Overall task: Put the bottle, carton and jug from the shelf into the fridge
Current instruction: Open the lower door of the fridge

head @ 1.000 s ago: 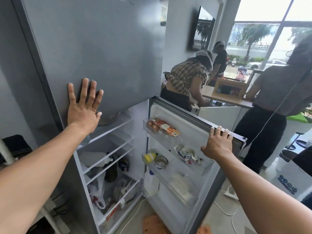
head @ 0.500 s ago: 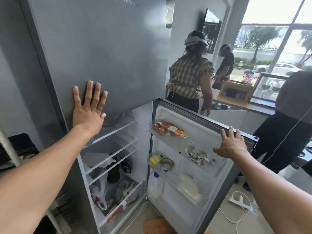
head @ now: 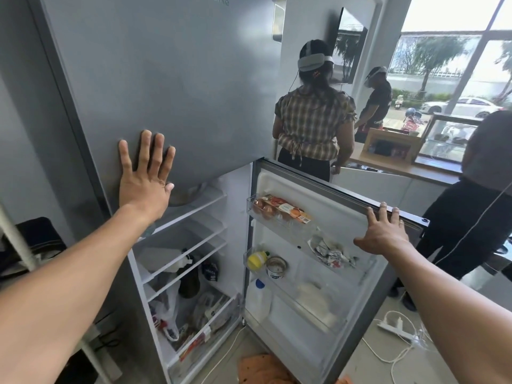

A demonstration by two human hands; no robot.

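Note:
The grey fridge's upper door (head: 171,79) is closed, and my left hand (head: 144,178) lies flat on it with fingers spread. Its lower door (head: 327,198) stands open to the right. My right hand (head: 383,234) grips the top edge of that door. Inside, on the wire shelves, a white jug (head: 166,261) lies on its side. A dark bottle (head: 189,278) and a small dark carton (head: 209,271) stand beside it.
The door racks hold an egg pack (head: 279,210), a yellow lemon-shaped bottle (head: 256,260), a tin (head: 275,268) and a blue-capped jug (head: 260,297). Three people stand behind the door at a wooden counter (head: 401,167). A power strip (head: 393,327) and cables lie on the floor.
Both hands have kept their hold. The view has tilted up a little. The person in the plaid shirt has straightened up from the counter.

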